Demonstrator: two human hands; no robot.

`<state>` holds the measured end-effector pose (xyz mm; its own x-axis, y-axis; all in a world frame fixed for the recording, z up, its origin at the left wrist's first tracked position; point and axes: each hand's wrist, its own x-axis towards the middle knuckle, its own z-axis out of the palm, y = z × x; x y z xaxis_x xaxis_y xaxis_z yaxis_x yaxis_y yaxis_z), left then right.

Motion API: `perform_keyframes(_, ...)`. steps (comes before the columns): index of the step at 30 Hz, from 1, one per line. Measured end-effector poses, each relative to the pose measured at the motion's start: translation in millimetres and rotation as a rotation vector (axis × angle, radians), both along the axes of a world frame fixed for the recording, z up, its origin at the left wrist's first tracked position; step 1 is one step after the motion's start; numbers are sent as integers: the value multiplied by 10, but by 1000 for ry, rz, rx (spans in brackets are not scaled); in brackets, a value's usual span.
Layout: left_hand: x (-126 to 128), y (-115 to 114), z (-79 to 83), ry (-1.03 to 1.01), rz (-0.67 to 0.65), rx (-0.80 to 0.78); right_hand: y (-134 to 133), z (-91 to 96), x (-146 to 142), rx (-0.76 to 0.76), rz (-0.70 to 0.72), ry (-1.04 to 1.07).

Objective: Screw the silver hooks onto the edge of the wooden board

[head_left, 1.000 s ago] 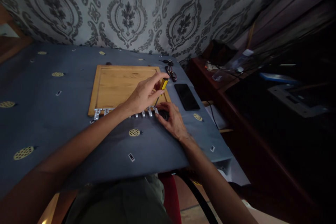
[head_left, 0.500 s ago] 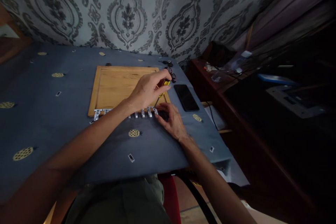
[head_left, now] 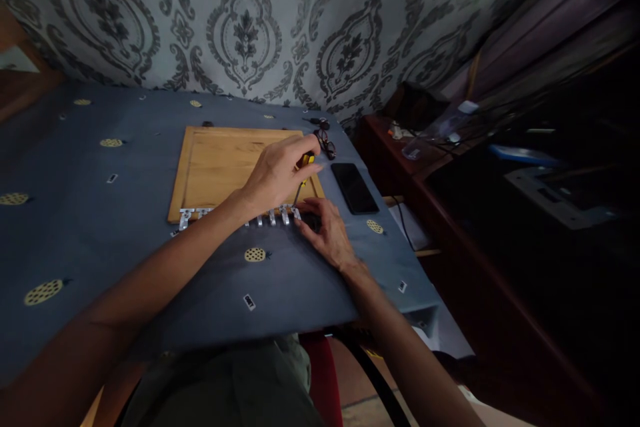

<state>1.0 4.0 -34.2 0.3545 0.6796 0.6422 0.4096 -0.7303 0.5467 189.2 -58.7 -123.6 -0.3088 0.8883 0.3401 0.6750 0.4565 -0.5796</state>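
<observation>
My left hand (head_left: 283, 170) is closed around the handle of a yellow-and-black screwdriver (head_left: 306, 161). Its shaft slants down to a silver metal hinge (head_left: 297, 212) at the right end of the near edge of a wooden panel (head_left: 225, 160). Thumb and fingers of my right hand (head_left: 326, 230) are closed about that same hinge and the panel's corner. More hinges of the same kind, such as one hinge (head_left: 185, 217) at the left end, line the near edge; my left forearm covers some. The screwdriver's tip is too small to make out clearly.
The panel lies flat on a blue pineapple-print tablecloth (head_left: 200, 307). Right of it are a black phone (head_left: 354, 188) and dark-framed glasses (head_left: 327, 145). A clear bottle (head_left: 440, 130) lies on the dark red furniture (head_left: 380, 137) beyond. A patterned curtain (head_left: 245, 27) hangs behind.
My left hand and the screwdriver's handle have shifted slightly left, so the tool stands a little more upright. My right hand keeps its place at the hinge.
</observation>
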Motion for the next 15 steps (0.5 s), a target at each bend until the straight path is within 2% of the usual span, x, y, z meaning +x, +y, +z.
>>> perform_keyframes(5,18,12,28,24,-4,-35,-6,0,-1,9,-3,1)
perform_keyframes(10,24,33,28,-44,-103,-116,-5,-12,-3,32,-11,7)
perform_keyframes(15,48,-6,25,-54,-112,-99,-5,-3,-2,-3,2,20)
